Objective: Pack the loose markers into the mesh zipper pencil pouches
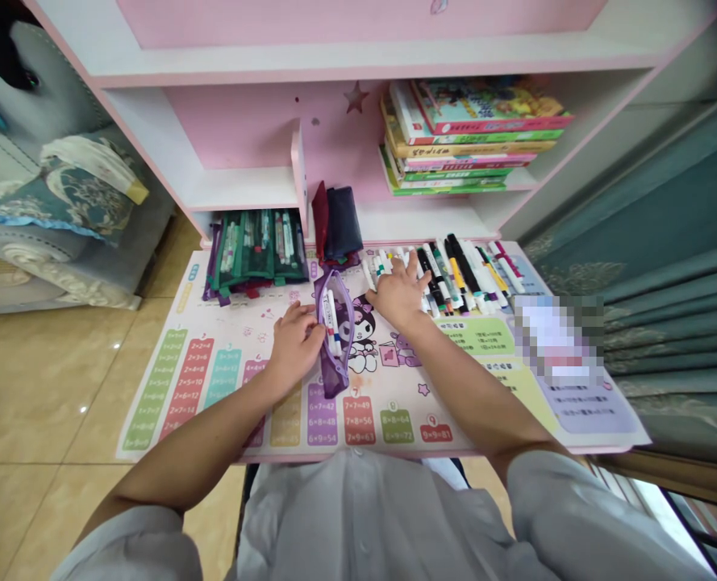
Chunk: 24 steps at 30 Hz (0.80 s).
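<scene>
Where the left hand (294,335) meets the purple mesh pouch (335,373), its grip is closed on the pouch's near-left rim, which keeps the mouth gaping. The pouch lies lengthwise at mid-counter on the printed multiplication mat (213,379), between the two forearms.

Handling (judged): the pouch looks light, soft and limp. It would sag if lifted by one end, so the stiffer zip rim is the better hold. The loose markers (467,274) look light, rigid and smooth-barrelled, and they are likely to roll. Pinching one at mid-barrel should be the surest way to pick it up.

The right hand (398,292) lies palm down, fingers spread, on the left end of the marker row at the back of the counter. Whether its grip has closed on any one marker cannot be told.

Containers:
- The purple pouch is open and holds a few white-barrelled pens (332,316), lying along its length.
- The green pouches (255,246) are stacked at the back left and are packed with pens that show through the mesh.
- The dark red and navy pouches (337,222) stand just beside the shelf divider. Their contents are not visible.
- The lower shelf on the right carries a stack of books (467,133).
</scene>
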Available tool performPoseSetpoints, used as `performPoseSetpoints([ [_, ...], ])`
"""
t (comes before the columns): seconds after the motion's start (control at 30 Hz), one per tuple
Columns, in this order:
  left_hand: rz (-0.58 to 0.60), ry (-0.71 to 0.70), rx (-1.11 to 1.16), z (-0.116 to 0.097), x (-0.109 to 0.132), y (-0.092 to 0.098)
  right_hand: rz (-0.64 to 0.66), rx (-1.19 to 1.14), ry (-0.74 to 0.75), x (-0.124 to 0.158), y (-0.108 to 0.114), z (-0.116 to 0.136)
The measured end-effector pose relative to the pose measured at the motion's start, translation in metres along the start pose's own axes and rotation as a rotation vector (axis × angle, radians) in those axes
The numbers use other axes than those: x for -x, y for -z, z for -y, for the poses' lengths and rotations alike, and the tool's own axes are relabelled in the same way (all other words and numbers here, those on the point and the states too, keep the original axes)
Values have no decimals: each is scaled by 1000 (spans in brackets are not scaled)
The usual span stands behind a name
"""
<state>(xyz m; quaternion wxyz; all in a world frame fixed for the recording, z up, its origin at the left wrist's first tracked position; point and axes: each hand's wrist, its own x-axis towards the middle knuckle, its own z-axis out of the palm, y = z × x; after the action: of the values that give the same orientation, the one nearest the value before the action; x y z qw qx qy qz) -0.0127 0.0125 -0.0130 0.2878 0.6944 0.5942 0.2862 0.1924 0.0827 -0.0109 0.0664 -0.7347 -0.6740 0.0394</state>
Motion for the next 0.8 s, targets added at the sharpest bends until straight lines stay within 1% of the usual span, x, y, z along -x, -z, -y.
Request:
performPoseSetpoints([
  [0.1, -10, -6, 3, 1, 0, -1, -71, -108, 0, 5, 8, 2],
  [0.2, -9, -23, 6, 3, -1, -2, -135, -284, 60, 17, 24, 9],
  [0.27, -6, -31, 8, 4, -1, -2, -101, -362, 132, 27, 34, 16],
  [0.37, -14, -42, 17, 2, -1, -2, -10, -373, 221, 41, 41, 26],
  [0.47, -12, -50, 22, -1, 0, -1, 56, -356, 277, 49, 37, 32],
  [0.6, -19, -46, 4, 0, -1, -1, 69, -344, 325, 53, 25, 37],
  [0.8, -16, -39, -24, 3, -1, -3, 117, -336, 325, 53, 14, 43],
])
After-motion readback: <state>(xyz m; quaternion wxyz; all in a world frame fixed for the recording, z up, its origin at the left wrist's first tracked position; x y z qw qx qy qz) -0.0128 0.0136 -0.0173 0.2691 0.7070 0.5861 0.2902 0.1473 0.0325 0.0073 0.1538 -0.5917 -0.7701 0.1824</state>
